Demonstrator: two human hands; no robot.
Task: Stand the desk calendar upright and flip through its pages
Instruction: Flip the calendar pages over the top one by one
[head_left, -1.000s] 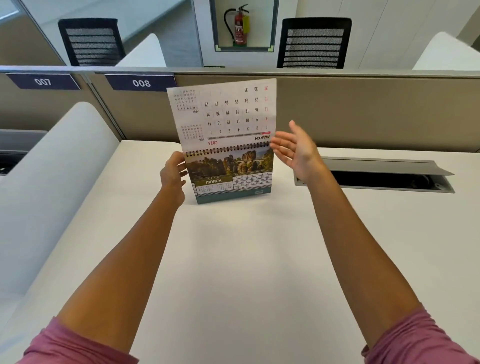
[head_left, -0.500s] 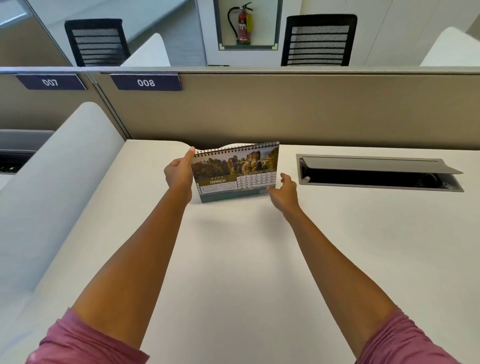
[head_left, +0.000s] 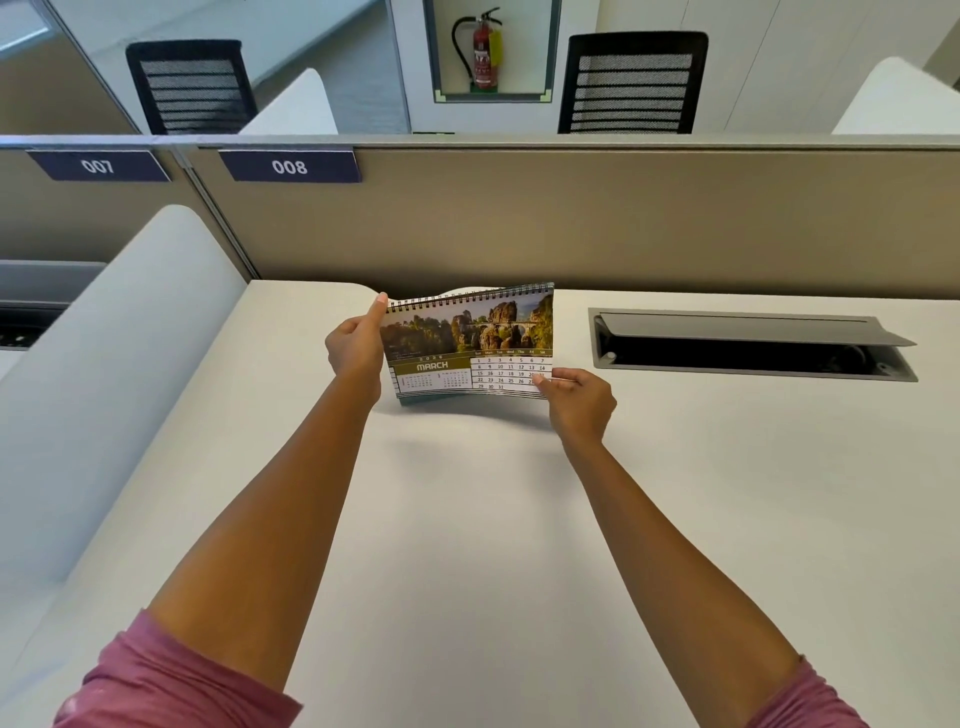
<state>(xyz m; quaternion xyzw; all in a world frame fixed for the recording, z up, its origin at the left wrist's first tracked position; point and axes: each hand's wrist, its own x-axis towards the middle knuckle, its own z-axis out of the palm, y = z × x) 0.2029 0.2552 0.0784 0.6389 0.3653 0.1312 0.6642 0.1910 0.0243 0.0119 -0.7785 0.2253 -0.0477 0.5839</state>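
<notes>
The spiral-bound desk calendar (head_left: 470, 343) stands upright on the white desk (head_left: 493, 519), showing a MARCH page with a photo of rocks and a bridge. My left hand (head_left: 356, 345) grips its left edge, thumb up near the spiral binding. My right hand (head_left: 579, 400) pinches the lower right corner of the front page between thumb and fingers, and that corner is lifted slightly off the pages behind. A flipped page curves down behind the binding.
A beige partition (head_left: 571, 218) with labels 007 and 008 runs behind the desk. An open grey cable tray (head_left: 753, 345) is sunk into the desk to the right of the calendar. A white curved divider (head_left: 104, 364) borders the left side.
The page that stood raised a second ago has dropped over behind the binding. My right hand came down from beside that page to the calendar's lower right corner and pinched the March page.
</notes>
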